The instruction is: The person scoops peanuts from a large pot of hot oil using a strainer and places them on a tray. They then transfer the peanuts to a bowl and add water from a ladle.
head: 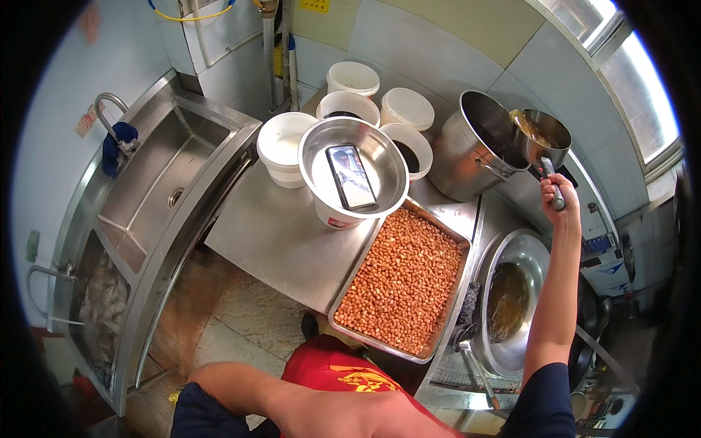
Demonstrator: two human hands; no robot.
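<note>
My right hand [564, 203] grips the grey handle of a small metal saucepan [557, 129]. Tilted towards the left, the saucepan is level with the rim of a tall steel stockpot [460, 159]. Amber liquid [527, 127] lies at its left lip, over the stockpot's mouth. The inside of the stockpot is dark, and its contents cannot be made out. Below my right forearm sits a wide steel basin [539, 257] with brownish liquid [508, 304] in it. My left forearm [235, 386] bends across the bottom of the picture, and my left hand is out of view.
A steel tray of peanuts [402, 284] lies on the steel table [290, 235]. Behind it, a steel bowl [391, 159] holding a phone [351, 178] rests on a white bucket [337, 219]. Several white tubs [282, 142] stand around it. A ladle [477, 372] lies beside the basin. Left is a sink [159, 164].
</note>
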